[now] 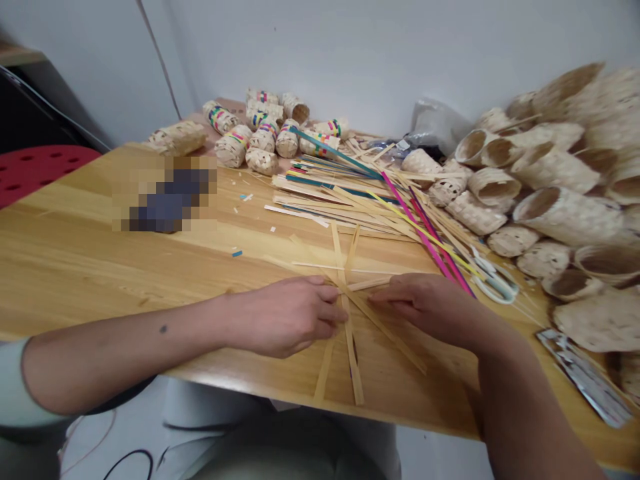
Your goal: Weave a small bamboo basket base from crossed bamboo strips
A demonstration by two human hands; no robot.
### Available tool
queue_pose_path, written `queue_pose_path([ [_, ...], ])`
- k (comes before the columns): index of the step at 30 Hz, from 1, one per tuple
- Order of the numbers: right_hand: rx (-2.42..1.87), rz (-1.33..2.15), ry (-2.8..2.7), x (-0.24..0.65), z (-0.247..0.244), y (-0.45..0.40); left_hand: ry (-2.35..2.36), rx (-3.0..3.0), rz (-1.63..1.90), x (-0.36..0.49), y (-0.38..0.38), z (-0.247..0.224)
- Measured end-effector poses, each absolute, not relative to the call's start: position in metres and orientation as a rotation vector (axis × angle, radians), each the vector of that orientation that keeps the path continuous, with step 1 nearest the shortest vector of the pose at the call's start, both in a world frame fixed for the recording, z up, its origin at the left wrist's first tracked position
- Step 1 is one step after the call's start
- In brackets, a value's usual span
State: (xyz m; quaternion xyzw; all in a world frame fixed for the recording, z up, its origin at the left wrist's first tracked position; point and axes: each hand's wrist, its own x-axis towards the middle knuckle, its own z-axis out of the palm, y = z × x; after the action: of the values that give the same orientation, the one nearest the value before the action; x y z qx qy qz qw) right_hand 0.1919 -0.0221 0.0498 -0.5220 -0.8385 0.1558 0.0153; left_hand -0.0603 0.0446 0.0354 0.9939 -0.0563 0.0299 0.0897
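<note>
Several thin bamboo strips [356,383] lie on the wooden table in front of me, crossing one another like a star. My left hand [293,317] is at the left of the crossing, its fingers curled and closed on the strips there. From the other side, my right hand [430,307] has its thumb and fingers drawn together at the outer end of a short, nearly level bamboo strip [367,284]. A narrow pale strip [345,268] runs across just beyond both hands. My left palm and the undersides of the fingers are hidden.
Past the hands lies a heap of loose plain and coloured strips [345,193]. White-handled scissors [495,280] and a flat silvery packet [583,377] rest at right, beside piled woven bamboo tubes [575,213]. Small colour-banded woven pieces [263,137] stand at the back. The table's front edge [240,393] is close.
</note>
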Motion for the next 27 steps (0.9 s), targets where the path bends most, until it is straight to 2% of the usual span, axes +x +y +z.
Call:
queue_pose_path([
  [9, -1.631, 0.326, -2.562, 0.194, 0.049, -0.020, -0.177, 2.905, 0.245, -0.062, 0.046, 0.031],
  [17, -1.706, 0.329, -2.630, 0.191, 0.046, -0.019, -0.166, 2.920, 0.160, -0.062, 0.046, 0.032],
  [21, -1.670, 0.294, -2.624, 0.188, 0.048, -0.019, -0.175, 2.885, 0.228, -0.062, 0.046, 0.032],
  [27, -1.426, 0.513, -2.645, 0.176, 0.047, -0.020, -0.169, 2.868, 0.225, -0.063, 0.046, 0.032],
])
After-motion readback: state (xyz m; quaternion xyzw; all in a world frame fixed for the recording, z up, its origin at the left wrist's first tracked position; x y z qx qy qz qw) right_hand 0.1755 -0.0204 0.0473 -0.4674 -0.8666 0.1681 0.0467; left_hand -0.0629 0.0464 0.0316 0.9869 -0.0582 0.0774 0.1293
